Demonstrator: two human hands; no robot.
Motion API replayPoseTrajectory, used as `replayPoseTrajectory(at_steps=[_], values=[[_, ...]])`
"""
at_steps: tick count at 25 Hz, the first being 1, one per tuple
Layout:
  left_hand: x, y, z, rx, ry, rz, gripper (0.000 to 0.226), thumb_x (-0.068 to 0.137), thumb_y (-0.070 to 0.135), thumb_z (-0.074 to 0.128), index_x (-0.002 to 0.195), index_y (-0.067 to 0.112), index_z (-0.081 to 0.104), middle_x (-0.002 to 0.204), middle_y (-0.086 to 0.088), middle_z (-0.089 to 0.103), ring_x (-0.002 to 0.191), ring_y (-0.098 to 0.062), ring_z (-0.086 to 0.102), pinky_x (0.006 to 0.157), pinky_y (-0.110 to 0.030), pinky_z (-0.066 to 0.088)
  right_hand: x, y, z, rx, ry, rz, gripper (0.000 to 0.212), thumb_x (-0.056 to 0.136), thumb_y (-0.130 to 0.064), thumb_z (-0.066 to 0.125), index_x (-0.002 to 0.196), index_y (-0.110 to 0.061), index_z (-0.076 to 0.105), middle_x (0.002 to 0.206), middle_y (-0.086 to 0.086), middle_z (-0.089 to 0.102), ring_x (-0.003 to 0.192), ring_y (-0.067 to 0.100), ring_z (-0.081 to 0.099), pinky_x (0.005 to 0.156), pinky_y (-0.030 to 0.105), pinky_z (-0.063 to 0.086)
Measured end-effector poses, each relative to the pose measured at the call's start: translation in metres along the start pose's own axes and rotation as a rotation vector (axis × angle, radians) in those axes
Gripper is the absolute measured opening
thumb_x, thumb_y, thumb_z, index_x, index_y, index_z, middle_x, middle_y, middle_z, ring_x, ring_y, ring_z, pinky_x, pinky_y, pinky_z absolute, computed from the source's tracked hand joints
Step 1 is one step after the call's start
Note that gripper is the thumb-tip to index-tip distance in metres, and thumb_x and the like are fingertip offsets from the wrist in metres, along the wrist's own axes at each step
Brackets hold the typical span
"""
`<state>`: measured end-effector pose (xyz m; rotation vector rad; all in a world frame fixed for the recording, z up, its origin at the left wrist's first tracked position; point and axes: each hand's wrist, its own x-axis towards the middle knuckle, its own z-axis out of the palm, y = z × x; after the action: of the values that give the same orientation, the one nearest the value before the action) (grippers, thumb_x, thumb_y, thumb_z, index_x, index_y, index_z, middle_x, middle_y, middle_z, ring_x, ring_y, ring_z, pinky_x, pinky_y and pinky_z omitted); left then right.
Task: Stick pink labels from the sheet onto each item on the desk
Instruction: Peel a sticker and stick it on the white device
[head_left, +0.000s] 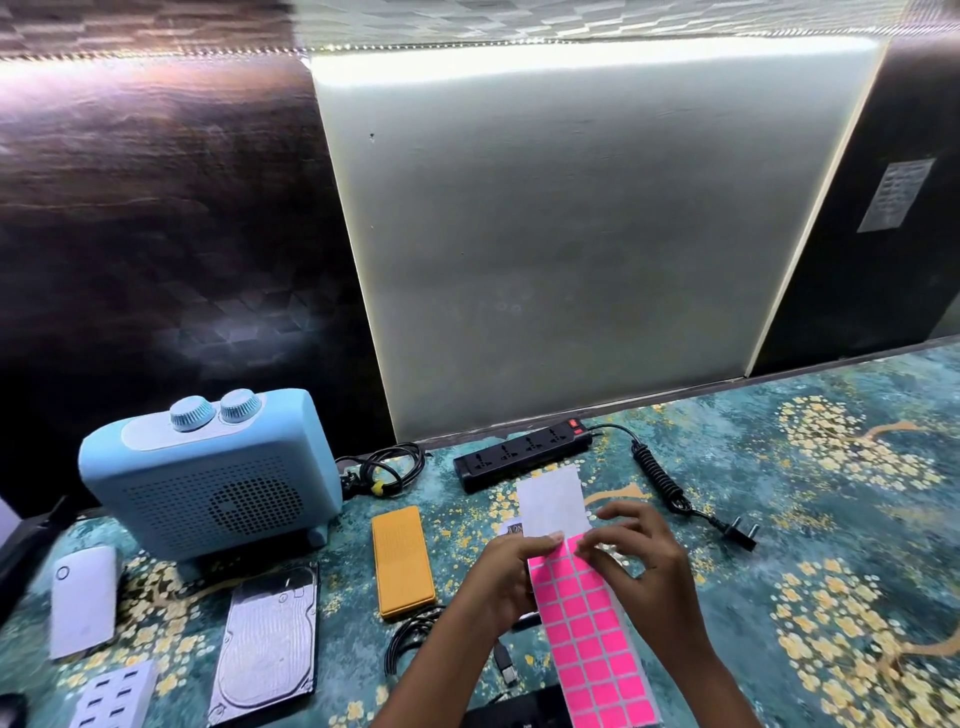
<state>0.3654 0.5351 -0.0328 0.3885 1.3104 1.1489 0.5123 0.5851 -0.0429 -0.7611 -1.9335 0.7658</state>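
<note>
The left hand (506, 577) pinches the label sheet (587, 634) over the desk (810, 525) and the right hand (636, 566) nips a top-row pink label (576, 551), while the heater (208, 483), power strip (519, 453), orange case (402, 561) and hard drive (270, 639) show no pink, so nearly all the labelling seems left.

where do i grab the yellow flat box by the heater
Come from above and pinch across its two long sides near the middle. The yellow box lies flat, long and narrow, both long sides free; the foot of the heater crowds its far left corner and a black cable lies at its near end.
</note>
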Motion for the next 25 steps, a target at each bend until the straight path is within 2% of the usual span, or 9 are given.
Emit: replayPoseTrajectory(at_steps=[2,4,7,12,15,17,20,22,25], values=[[0.002,0.000,0.000,0.003,0.010,0.030,0.007,0.083,0.011,0.063,0.079,0.007,0.059,0.061,-0.003,0.068,0.051,-0.014,0.065,0.056,-0.026,0.052,0.002,0.001,-0.002,0.035,-0.017,0.062,0.019,0.070,-0.032,0.069,0.088,-0.037,0.068,0.099,-0.015,0.056,0.091,0.002,0.058,0.070,0.012,0.047],[0.002,0.000,0.001,0.014,-0.008,0.066,0.003,0.083,0.008,0.063,0.080,0.008,0.064,0.061,-0.002,0.071,0.051,-0.013,0.066,0.057,-0.026,0.054,0.002,0.006,-0.003,-0.051,-0.061,0.048,0.026,0.071,-0.043,0.065,0.096,-0.036,0.067,0.103,-0.014,0.056,0.095,-0.001,0.055,0.075,0.009,0.044],[0.002,0.002,0.001,0.032,-0.024,0.056,0.006,0.085,0.006,0.061,0.081,0.006,0.065,0.061,-0.003,0.071,0.053,-0.015,0.066,0.059,-0.027,0.054,0.001,0.010,-0.004,-0.082,-0.072,0.025,0.030,0.073,-0.053,0.060,0.093,-0.034,0.070,0.104,-0.019,0.054,0.088,-0.003,0.054,0.073,0.003,0.041],[0.004,0.004,0.000,0.025,-0.023,-0.042,0.009,0.084,0.012,0.060,0.088,0.004,0.059,0.063,-0.004,0.068,0.060,-0.018,0.064,0.064,-0.029,0.051,0.002,0.011,0.000,-0.075,-0.012,-0.043,0.016,0.069,-0.020,0.070,0.082,-0.029,0.071,0.106,-0.004,0.056,0.081,0.003,0.056,0.069,0.009,0.045],[0.003,0.004,-0.001,-0.017,-0.028,-0.097,0.009,0.084,0.015,0.061,0.084,0.006,0.058,0.061,-0.005,0.067,0.054,-0.017,0.065,0.057,-0.025,0.052,0.002,0.002,0.000,0.030,0.002,-0.020,0.008,0.070,-0.029,0.071,0.078,-0.031,0.069,0.102,-0.008,0.058,0.082,0.006,0.060,0.070,0.014,0.048],[0.006,0.002,-0.002,-0.018,-0.001,-0.064,0.009,0.084,0.014,0.061,0.087,0.006,0.058,0.069,-0.007,0.066,0.057,-0.018,0.063,0.057,-0.025,0.052,0.005,-0.004,0.000,0.222,0.027,0.165,0.016,0.068,-0.037,0.072,0.084,-0.034,0.067,0.099,-0.009,0.060,0.083,0.010,0.063,0.068,0.017,0.051],[0.012,-0.002,-0.001,-0.008,0.031,0.015,0.005,0.085,0.010,0.060,0.090,0.008,0.058,0.069,-0.005,0.065,0.051,-0.014,0.063,0.053,-0.022,0.052,0.005,0.002,-0.001,0.439,-0.100,0.510,0.057,0.071,-0.003,0.073,0.111,-0.037,0.051,0.098,0.009,0.064,0.069,0.018,0.063,0.062,0.025,0.053],[0.013,-0.004,0.001,-0.001,0.011,0.025,0.004,0.087,0.010,0.057,0.088,0.010,0.053,0.068,-0.004,0.062,0.050,-0.013,0.062,0.050,-0.021,0.050,0.002,0.012,-0.006,0.345,-0.140,0.606,0.068,0.071,0.003,0.071,0.122,-0.033,0.044,0.090,0.014,0.068,0.066,0.022,0.066,0.065,0.034,0.054],[0.014,-0.008,0.001,0.110,0.002,0.029,0.006,0.089,0.012,0.055,0.093,0.015,0.052,0.082,-0.001,0.064,0.063,-0.014,0.066,0.059,-0.022,0.047,0.000,0.031,-0.020,0.087,-0.061,0.699,0.067,0.074,0.000,0.069,0.127,-0.028,0.039,0.080,0.007,0.067,0.067,0.023,0.065,0.058,0.031,0.050]])
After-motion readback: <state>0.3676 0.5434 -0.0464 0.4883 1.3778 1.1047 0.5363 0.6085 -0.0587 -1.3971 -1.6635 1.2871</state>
